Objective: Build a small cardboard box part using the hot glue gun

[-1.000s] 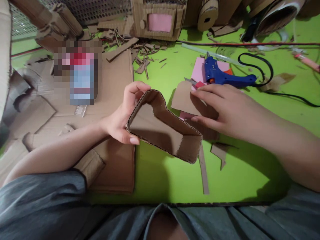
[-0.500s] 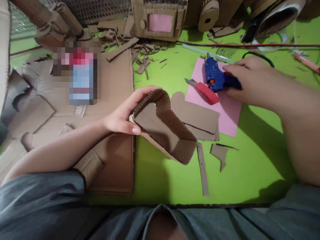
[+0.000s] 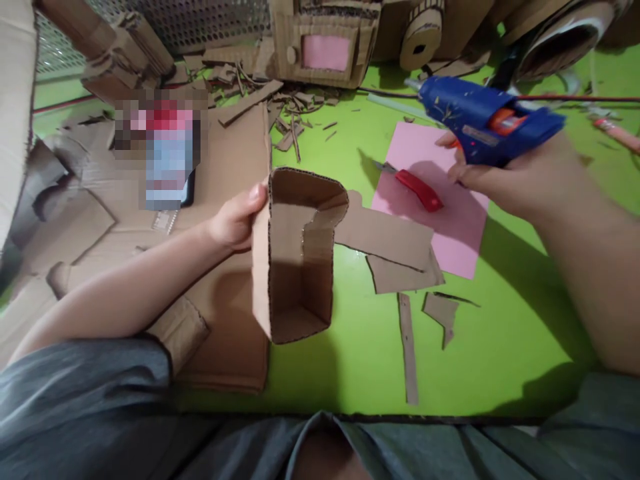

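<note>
Since half a second ago, an open, boot-shaped brown cardboard box (image 3: 287,273) has swung lengthwise above the green table (image 3: 360,380), and a blue plastic glue gun (image 3: 480,117) has risen. The left hand (image 3: 235,220) grips the box's left side, its fingers mostly hidden; beyond flat brown cardboard pieces (image 3: 387,233), the right hand (image 3: 540,173) closes round the gun's handle above a square pink sheet (image 3: 465,247).
</note>
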The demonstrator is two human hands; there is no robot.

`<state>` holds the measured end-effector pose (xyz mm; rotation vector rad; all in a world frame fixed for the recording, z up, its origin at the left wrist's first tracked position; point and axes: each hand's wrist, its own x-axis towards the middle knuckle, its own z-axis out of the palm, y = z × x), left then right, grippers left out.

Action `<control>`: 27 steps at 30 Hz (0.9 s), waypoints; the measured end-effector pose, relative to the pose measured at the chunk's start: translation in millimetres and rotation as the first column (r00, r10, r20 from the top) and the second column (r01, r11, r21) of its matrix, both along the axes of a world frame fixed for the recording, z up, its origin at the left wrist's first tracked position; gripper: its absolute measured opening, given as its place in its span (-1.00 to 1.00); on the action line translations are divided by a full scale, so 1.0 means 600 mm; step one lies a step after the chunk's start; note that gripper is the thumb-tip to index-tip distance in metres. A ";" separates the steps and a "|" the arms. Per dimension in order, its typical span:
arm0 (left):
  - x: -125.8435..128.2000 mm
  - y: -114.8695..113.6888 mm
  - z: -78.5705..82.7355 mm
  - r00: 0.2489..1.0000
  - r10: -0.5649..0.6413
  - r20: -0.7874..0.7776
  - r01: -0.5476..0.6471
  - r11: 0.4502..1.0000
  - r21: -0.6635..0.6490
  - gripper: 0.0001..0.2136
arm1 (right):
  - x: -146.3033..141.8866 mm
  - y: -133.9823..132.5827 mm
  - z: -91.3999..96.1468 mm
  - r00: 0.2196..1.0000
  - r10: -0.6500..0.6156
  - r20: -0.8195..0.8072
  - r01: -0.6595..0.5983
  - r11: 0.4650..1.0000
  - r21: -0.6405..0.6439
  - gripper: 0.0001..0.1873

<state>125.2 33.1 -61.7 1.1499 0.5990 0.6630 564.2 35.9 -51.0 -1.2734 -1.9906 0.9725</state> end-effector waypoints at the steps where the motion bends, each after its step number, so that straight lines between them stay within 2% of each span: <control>1: 0.001 -0.001 -0.001 1.000 0.005 -0.015 -0.005 1.000 -0.014 -0.06 | -0.011 -0.006 -0.005 0.991 -0.023 -0.134 0.024 1.000 0.006 -0.61; 3: 0.006 -0.003 -0.003 0.999 0.005 -0.043 -0.007 0.999 -0.043 -0.11 | -0.042 -0.022 -0.011 0.935 0.059 -0.351 -0.106 0.988 -0.116 -0.69; 5: 0.012 -0.003 -0.001 0.997 -0.012 -0.076 0.007 0.997 -0.074 -0.12 | -0.078 -0.040 -0.010 0.863 0.103 -0.495 -0.232 0.951 -0.206 -0.64; 7: 0.019 -0.004 0.003 0.994 -0.043 -0.100 0.034 0.995 -0.095 -0.14 | -0.111 -0.059 -0.006 0.811 0.122 -0.572 -0.328 0.904 -0.273 -0.63; 9: 0.023 -0.005 0.008 0.992 -0.075 -0.103 0.065 0.994 -0.093 -0.16 | -0.134 -0.078 0.000 0.760 0.097 -0.643 -0.369 0.878 -0.304 -0.65; 11: 0.026 -0.007 0.012 0.992 -0.089 -0.093 0.084 0.995 -0.062 -0.15 | -0.149 -0.093 0.006 0.737 0.063 -0.673 -0.384 0.858 -0.340 -0.69; 13: 0.028 -0.009 0.014 0.991 -0.092 -0.092 0.090 0.996 -0.026 -0.15 | -0.158 -0.105 0.012 0.745 0.042 -0.666 -0.382 0.845 -0.375 -0.70; 17: 0.029 -0.011 0.015 0.991 -0.084 -0.101 0.084 0.996 -0.003 -0.15 | -0.169 -0.116 0.016 0.760 0.041 -0.648 -0.373 0.845 -0.383 -0.68; 20: 0.031 -0.013 0.016 0.992 -0.076 -0.099 0.077 0.997 -0.001 -0.19 | -0.180 -0.118 0.000 0.754 0.036 -0.655 -0.368 0.850 -0.376 -0.74; 23: 0.032 -0.015 0.016 0.993 -0.066 -0.101 0.067 0.998 0.010 -0.22 | -0.187 -0.118 -0.025 0.699 0.050 -0.713 -0.381 0.870 -0.313 -0.75; 27: 0.031 -0.013 0.013 0.988 -0.084 -0.126 0.087 0.996 0.022 -0.17 | -0.183 -0.118 -0.043 0.718 0.108 -0.688 -0.416 0.859 -0.300 -0.68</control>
